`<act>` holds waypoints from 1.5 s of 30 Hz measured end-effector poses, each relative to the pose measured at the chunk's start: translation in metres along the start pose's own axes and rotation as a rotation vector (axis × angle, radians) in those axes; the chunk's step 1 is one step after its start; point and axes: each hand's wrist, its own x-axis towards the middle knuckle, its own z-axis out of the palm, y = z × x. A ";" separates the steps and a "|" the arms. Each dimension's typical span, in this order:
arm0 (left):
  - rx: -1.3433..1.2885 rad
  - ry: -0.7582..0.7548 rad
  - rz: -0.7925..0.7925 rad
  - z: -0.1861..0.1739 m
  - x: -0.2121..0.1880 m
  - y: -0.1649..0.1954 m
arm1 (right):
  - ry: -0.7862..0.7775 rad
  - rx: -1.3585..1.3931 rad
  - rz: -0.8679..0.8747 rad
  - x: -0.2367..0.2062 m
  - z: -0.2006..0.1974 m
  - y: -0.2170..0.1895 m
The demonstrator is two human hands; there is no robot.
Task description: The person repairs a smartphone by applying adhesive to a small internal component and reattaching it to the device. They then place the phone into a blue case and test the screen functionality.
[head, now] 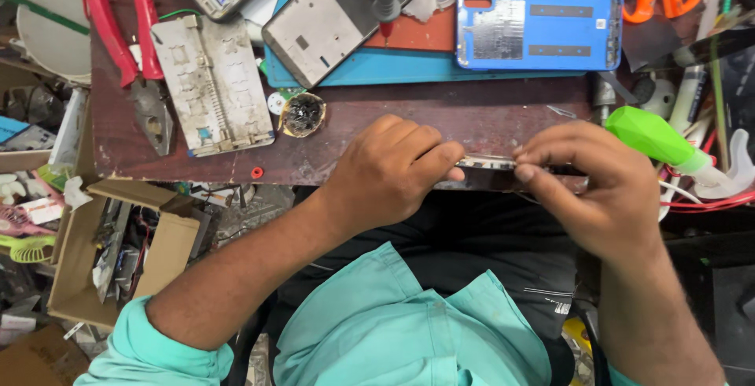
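- The left hand [389, 169] and right hand [586, 185] are pinching one thin phone part [486, 163] with closed fingers at the near edge of the tabletop [472, 114].
- One open cardboard box [118, 256] is sitting by the tabletop, holding small junk.
- One blue phone cover [539, 26] is lying further back, beside two grey phone frames [334, 20].

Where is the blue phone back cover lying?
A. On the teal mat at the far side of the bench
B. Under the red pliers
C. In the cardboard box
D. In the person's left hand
A: the blue phone back cover lies inside-up on the teal mat, beyond both hands.
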 end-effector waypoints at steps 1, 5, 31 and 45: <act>0.014 0.000 -0.003 0.002 0.002 0.001 | -0.010 0.039 -0.019 0.004 -0.003 0.002; -0.027 0.051 -0.054 0.012 0.008 0.004 | -0.045 -0.021 0.016 0.011 -0.009 0.002; -0.085 0.085 -0.052 0.017 0.006 0.000 | -0.148 -0.215 -0.014 0.031 -0.010 -0.013; -0.084 0.089 -0.042 0.016 0.005 0.000 | -0.156 -0.304 -0.057 0.032 -0.011 -0.019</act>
